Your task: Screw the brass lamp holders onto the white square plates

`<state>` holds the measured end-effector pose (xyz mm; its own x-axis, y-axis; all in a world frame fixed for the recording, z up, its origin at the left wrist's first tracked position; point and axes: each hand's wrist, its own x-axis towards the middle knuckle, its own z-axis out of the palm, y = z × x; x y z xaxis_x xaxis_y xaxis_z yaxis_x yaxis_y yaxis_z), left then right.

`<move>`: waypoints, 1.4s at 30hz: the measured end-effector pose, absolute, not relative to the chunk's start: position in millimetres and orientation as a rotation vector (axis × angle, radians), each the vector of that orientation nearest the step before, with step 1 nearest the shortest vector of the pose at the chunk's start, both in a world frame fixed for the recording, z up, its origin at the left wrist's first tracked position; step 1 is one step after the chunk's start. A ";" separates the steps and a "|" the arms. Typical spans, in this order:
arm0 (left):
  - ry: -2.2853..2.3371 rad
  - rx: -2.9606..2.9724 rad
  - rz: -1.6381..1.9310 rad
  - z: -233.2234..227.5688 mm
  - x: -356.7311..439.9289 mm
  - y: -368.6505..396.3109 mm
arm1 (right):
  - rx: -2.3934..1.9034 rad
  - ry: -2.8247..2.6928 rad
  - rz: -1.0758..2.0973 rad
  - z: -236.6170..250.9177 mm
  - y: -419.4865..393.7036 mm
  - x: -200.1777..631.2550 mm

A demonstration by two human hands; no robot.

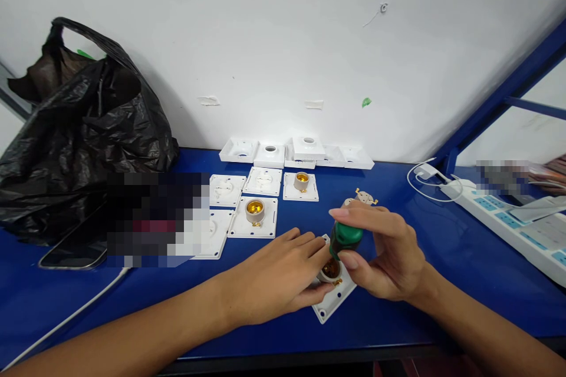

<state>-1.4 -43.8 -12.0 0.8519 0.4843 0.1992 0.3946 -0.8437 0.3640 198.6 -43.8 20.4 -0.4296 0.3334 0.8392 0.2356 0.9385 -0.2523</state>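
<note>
My left hand (287, 274) is closed around a lamp socket (331, 272) with a brass-coloured inside, which rests on a white square base plate (327, 308) near the table's front. The plate lies at an angle. Between thumb and fingers, my right hand (393, 253) grips a screwdriver (347, 234) by its green and black handle, upright over the socket. Its shaft and tip are hidden by the handle and my left fingers. Just behind my right hand lie loose socket parts (365, 197) with brass tabs, partly covered by the fingers.
Two plates with sockets (255, 212) (301, 182) and several bare plates (264, 181) lie beyond my left hand. White covers (269, 155) line the wall. A black plastic bag (84, 123) and a phone (73, 247) are left; a power strip (508, 221) is right.
</note>
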 end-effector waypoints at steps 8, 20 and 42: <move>0.661 2.692 0.358 -9.7 -1.5 -43.8 | -0.416 -2.060 0.118 22.3 -45.9 198.0; 0.655 2.685 0.359 -9.2 -1.6 -44.5 | -0.423 -2.076 0.034 22.5 -46.4 198.2; 0.667 2.696 0.282 -4.1 -1.2 -44.9 | -0.437 -2.114 0.033 23.1 -47.2 197.8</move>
<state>-1.2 -44.9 -4.1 0.8693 0.4825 0.1075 0.4132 -0.8286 0.3778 197.8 -47.2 23.1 -0.4910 0.3211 0.8099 0.2956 0.9359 -0.1919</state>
